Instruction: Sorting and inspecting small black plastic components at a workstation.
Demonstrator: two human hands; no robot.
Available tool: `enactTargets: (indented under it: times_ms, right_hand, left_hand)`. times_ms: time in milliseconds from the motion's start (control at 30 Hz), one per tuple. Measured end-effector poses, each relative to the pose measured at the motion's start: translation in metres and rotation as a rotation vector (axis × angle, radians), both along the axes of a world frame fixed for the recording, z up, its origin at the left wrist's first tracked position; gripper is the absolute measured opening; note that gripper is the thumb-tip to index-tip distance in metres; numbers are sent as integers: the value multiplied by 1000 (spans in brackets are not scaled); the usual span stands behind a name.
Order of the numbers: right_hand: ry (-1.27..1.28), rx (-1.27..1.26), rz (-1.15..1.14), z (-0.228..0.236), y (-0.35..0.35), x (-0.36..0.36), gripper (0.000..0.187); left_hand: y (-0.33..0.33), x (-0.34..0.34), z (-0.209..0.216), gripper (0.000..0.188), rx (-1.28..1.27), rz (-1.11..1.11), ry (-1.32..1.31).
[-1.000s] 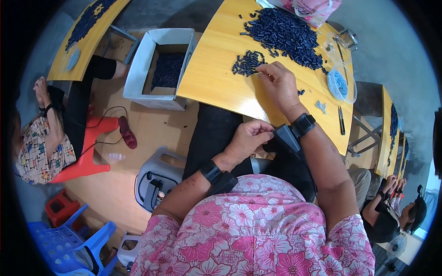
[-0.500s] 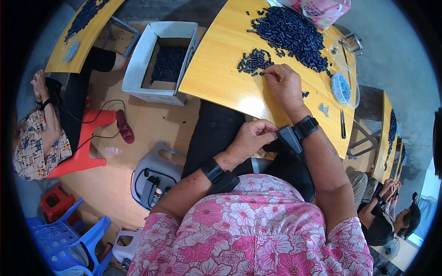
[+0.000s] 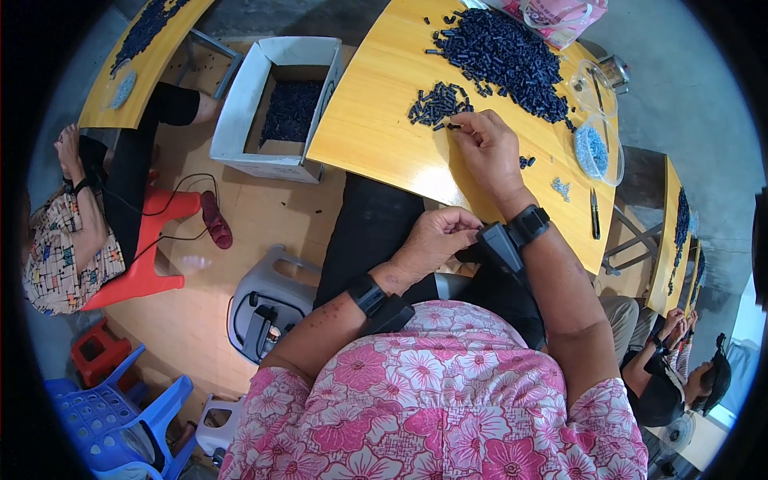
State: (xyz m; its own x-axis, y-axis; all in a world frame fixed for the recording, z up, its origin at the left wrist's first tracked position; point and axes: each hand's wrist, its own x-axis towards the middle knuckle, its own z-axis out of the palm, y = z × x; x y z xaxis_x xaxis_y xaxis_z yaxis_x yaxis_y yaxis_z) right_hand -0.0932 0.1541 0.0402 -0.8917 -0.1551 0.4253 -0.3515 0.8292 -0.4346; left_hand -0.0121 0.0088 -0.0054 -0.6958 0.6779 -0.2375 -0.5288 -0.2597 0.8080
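- Two hands: left hand (image 3: 436,240) curled shut over lap, contents can't tell.
- Right hand (image 3: 490,148) on desk (image 3: 376,136), pinching a dark piece (image 3: 453,126) beside small pile (image 3: 434,104).
- Big pile (image 3: 504,52) farther back; clear dishes (image 3: 596,148) to right.
- Box (image 3: 276,108) on floor, left.

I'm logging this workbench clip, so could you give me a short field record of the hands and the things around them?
Right hand: on the yellow wooden tabletop, fingertips at the small heap of dark blue cylindrical pieces
Left hand: loosely curled over the lap, below the table edge; contents hidden
Large pile of dark blue pieces: farther back on the table
Clear round plastic dish: to the right
White cardboard box of dark pieces: on the floor, left
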Motion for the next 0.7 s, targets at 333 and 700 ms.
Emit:
enactTargets:
  times_ms: [333, 700]
  right_hand:
    - [-157, -45, -137, -1, 2, 5, 9]
    - [-539, -145, 501, 12, -52, 42, 12]
  left_hand:
    - [0, 0, -3, 16, 14, -18, 9]
    - [2, 12, -8, 36, -333, 208, 637]
